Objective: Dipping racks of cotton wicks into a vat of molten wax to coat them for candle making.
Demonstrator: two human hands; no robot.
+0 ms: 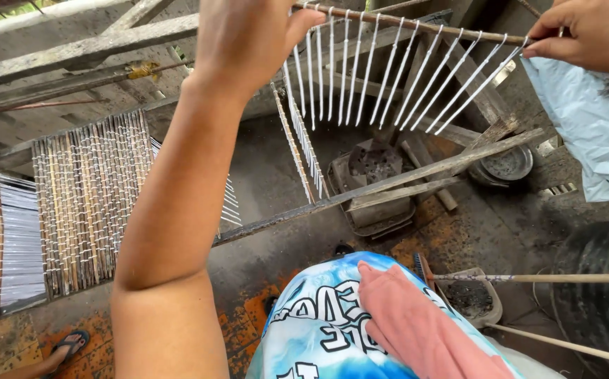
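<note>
Left hand (248, 38) and right hand (588, 31) are pinching the rod (416, 27) ends, ideally keeping it level so white sticks (388, 74) are hanging evenly

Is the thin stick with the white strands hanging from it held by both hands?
Yes: the left hand grips one end of the thin stick, the right hand pinches the other, and the white strands hang between them.

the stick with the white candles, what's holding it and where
Both hands hold the stick by its ends: the left hand grips the left end, the right hand pinches the right end. The candles hang free.
</note>
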